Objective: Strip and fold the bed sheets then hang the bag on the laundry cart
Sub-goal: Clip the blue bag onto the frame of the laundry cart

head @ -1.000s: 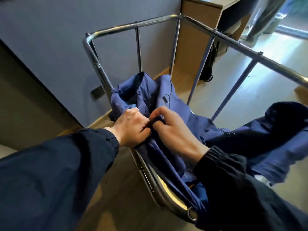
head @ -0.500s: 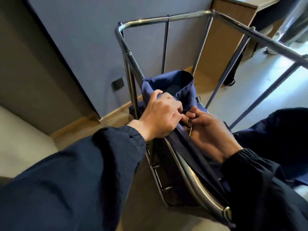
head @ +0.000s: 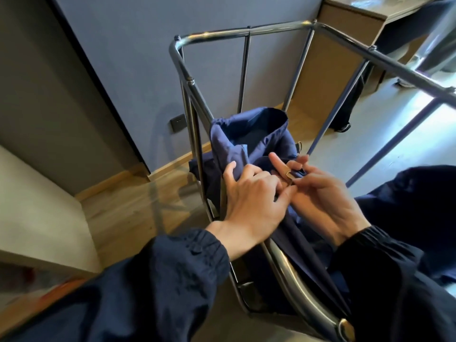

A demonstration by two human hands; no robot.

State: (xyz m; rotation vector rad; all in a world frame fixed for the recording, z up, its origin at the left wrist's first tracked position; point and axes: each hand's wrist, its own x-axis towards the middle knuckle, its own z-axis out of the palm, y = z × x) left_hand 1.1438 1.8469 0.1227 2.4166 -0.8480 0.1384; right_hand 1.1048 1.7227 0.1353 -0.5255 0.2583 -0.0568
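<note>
A dark blue cloth laundry bag (head: 249, 134) hangs slack inside the chrome tube frame of the laundry cart (head: 187, 77), its mouth gaping at the left rail. My left hand (head: 249, 198) grips a fold of the bag's edge over the near-left rail. Just to its right, my right hand (head: 320, 193) pinches a small metal clip (head: 289, 174) on the bag's strap between thumb and fingers. Both hands touch each other above the rail. The lower part of the bag is hidden behind my dark sleeves.
A blue-grey wall with a dark socket plate (head: 178, 122) stands behind the cart. A wooden desk (head: 350, 28) is at the back right with a black bag (head: 345, 112) leaning below it. A pale mattress corner (head: 32, 206) lies at the left on the wood floor.
The view has swung right and closer to the cart's left corner. My left hand loosened from a fist to a looser grip, and my right hand's fingers now show the metal clip.
</note>
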